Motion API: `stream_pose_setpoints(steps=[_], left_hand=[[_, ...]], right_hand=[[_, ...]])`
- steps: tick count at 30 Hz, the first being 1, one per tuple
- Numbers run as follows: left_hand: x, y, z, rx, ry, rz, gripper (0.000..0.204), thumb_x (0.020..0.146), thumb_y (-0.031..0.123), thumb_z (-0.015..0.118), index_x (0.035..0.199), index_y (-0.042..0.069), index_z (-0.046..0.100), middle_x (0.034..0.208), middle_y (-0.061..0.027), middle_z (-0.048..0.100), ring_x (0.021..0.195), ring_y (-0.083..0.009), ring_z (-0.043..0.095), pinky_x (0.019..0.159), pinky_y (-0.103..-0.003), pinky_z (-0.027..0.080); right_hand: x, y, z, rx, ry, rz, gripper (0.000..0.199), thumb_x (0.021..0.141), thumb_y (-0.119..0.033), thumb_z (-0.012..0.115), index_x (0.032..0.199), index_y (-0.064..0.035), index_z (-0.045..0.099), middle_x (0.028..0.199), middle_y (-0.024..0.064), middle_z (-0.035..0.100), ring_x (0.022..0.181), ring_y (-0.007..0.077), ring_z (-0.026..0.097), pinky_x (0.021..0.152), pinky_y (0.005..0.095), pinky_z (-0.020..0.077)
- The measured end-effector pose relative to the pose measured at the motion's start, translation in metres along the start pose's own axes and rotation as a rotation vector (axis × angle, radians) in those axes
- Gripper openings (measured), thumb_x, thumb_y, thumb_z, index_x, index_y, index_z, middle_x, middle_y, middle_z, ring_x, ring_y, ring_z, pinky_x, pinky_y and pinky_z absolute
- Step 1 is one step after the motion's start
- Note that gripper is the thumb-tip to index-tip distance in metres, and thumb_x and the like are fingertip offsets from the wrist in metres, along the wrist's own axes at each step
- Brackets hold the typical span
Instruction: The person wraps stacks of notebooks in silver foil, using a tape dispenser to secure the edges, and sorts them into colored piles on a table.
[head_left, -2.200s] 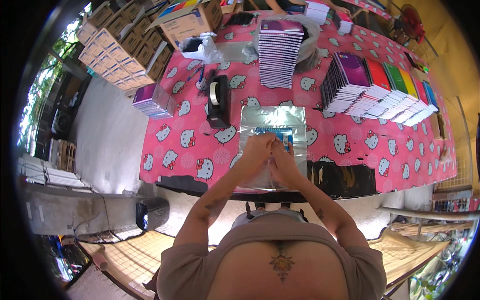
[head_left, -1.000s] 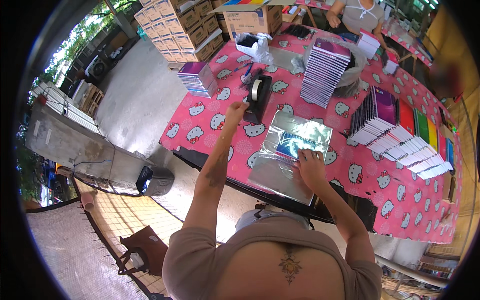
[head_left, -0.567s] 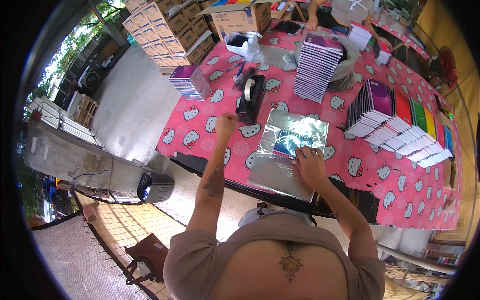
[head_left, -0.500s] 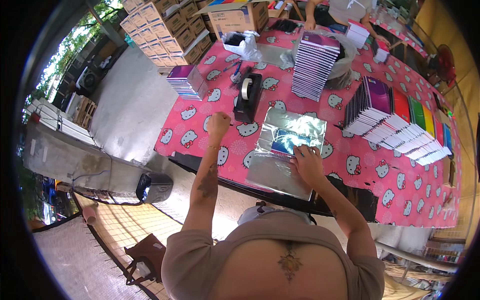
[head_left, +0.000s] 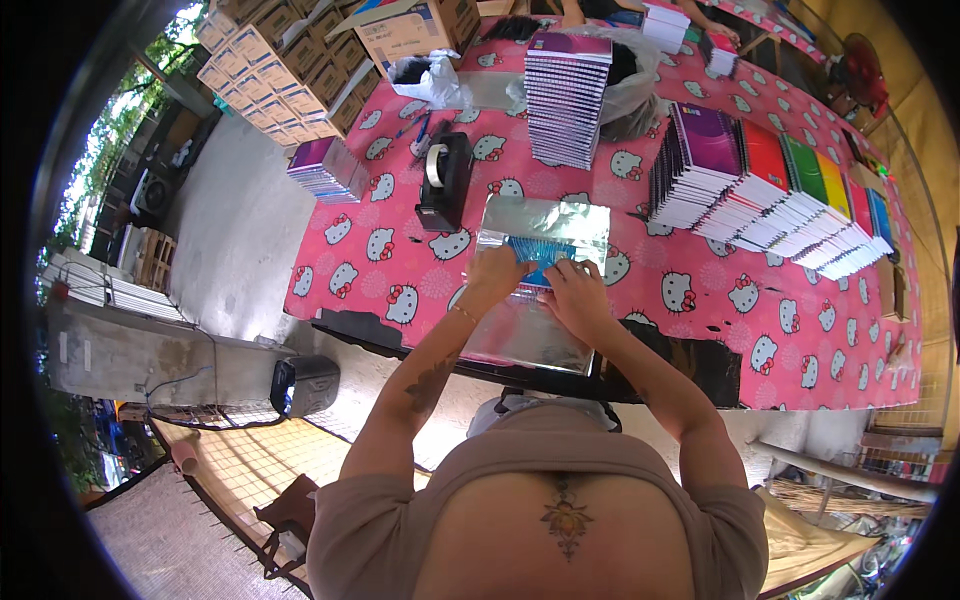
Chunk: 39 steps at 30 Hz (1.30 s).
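A small blue spiral notebook (head_left: pixel 541 254) lies under shiny clear plastic film (head_left: pixel 545 340) at the table's near edge. On the left side of the notebook, my left hand (head_left: pixel 497 275) is closed with its fingertips pressed down; whatever it pinches is hidden. My right hand (head_left: pixel 577 295) bends its fingers over the film at the notebook's right side, thumb toward me. Both hands nearly meet over the cover. Beyond my left hand stands a black tape dispenser (head_left: pixel 446 185) with a roll of tape in it.
Tall notebook stacks stand at the table's middle (head_left: pixel 567 105) and right (head_left: pixel 765 195); a shorter purple-topped stack (head_left: pixel 325 170) is at the left. White plastic bags (head_left: pixel 435 82) and pens lie behind the dispenser. Cardboard boxes (head_left: pixel 285 75) are piled beyond. Another person's arm shows across the table.
My left hand has come from beside the tape dispenser down onto the film over the notebook. My right hand stays at the notebook. The whole view has shifted.
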<state>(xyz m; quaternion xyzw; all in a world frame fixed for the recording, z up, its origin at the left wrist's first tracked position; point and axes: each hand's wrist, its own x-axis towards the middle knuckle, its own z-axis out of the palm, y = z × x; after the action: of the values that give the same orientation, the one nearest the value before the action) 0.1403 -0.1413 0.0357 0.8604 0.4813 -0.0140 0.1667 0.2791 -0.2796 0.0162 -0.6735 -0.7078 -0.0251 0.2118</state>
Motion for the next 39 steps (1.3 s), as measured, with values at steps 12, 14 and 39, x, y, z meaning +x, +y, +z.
stream_pose_setpoints(steps=[12,14,39], left_hand=[[-0.051,0.013,0.021,0.0,0.564,0.825,0.033,0.086,0.02,0.07,0.114,0.006,0.06,0.114,-0.0219,0.064,0.1,-0.0333,0.066,0.074,-0.042,0.052],[-0.062,-0.004,0.007,-0.332,0.612,0.677,0.026,0.089,0.011,0.064,0.115,0.005,0.06,0.11,-0.0211,0.065,0.099,-0.0339,0.066,0.078,-0.043,0.052],[0.053,-0.185,-0.006,-1.571,0.159,-0.083,0.027,0.087,0.024,0.072,0.103,0.002,0.069,0.085,-0.0013,0.069,0.072,-0.0124,0.064,0.057,-0.026,0.045]], right_hand=[[0.09,0.094,0.006,0.517,-0.394,0.228,0.062,0.095,-0.061,0.048,0.125,-0.01,0.068,0.12,0.0132,0.067,0.107,0.0323,0.064,0.096,0.0476,0.0449],[0.113,0.072,-0.039,0.714,-0.706,0.577,0.078,0.095,-0.073,0.035,0.135,-0.0107,0.061,0.11,0.0169,0.071,0.102,0.0298,0.067,0.089,0.0431,0.0498],[0.054,-0.068,-0.092,0.17,0.212,-0.041,0.027,0.083,-0.028,0.074,0.107,-0.0166,0.069,0.122,0.0017,0.062,0.113,0.0251,0.057,0.101,0.0481,0.0366]])
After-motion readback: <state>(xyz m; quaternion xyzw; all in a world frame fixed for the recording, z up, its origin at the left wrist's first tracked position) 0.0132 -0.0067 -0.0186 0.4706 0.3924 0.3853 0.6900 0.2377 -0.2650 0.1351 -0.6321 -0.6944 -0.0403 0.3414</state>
